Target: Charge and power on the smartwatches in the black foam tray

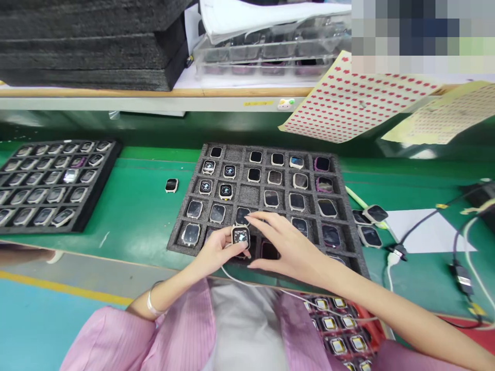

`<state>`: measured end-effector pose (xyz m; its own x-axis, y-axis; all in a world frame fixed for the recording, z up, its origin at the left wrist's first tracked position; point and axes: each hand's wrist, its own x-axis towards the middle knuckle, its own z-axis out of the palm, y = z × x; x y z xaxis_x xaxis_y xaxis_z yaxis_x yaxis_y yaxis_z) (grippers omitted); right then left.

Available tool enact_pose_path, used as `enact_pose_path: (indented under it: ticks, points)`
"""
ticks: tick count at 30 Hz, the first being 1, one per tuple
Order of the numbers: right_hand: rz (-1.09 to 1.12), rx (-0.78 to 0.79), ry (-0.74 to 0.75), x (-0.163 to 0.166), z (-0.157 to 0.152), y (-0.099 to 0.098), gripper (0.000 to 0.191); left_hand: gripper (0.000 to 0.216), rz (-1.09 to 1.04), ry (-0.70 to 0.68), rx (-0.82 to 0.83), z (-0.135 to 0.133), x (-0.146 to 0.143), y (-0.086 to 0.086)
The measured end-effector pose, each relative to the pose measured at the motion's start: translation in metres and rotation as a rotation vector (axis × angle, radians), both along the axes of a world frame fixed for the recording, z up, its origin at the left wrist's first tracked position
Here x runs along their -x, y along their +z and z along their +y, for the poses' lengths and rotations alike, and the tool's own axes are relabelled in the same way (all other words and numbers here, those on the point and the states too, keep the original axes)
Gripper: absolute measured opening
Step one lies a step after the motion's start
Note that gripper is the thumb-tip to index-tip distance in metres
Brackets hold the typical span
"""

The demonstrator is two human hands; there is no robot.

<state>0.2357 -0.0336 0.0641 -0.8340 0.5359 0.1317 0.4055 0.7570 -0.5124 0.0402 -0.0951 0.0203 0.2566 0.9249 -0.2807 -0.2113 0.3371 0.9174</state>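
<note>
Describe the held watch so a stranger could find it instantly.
Find the dark foam tray at the centre of the green bench. At its near edge the left hand pinches a watch. Unlike the unlit neighbours in their pockets, it is lit and held above the foam.

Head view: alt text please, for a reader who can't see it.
The left hand holds a lit watch body over a black foam tray of watches, the right hand spread open beside it, above a green bench.
</note>
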Motion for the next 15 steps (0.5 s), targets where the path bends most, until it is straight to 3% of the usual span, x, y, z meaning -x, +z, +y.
enact_pose_path:
  ticks: [6,10,12,15]
  points:
    - [0.001,-0.026,0.042,0.022,-0.001,-0.01,0.036,0.027,0.048,-0.021,-0.052,0.0,0.002,-0.005]
    - [0.122,0.065,0.04,0.016,0.018,-0.003,0.036,0.037,0.128,-0.074,-0.075,-0.001,0.003,-0.004]
    - [0.219,0.084,-0.037,0.014,0.04,-0.005,0.035,0.044,0.16,-0.153,-0.064,-0.002,0.003,-0.004]
    - [0.225,-0.011,-0.205,0.017,0.075,-0.02,0.037,0.048,0.19,-0.225,-0.08,-0.002,0.001,-0.006]
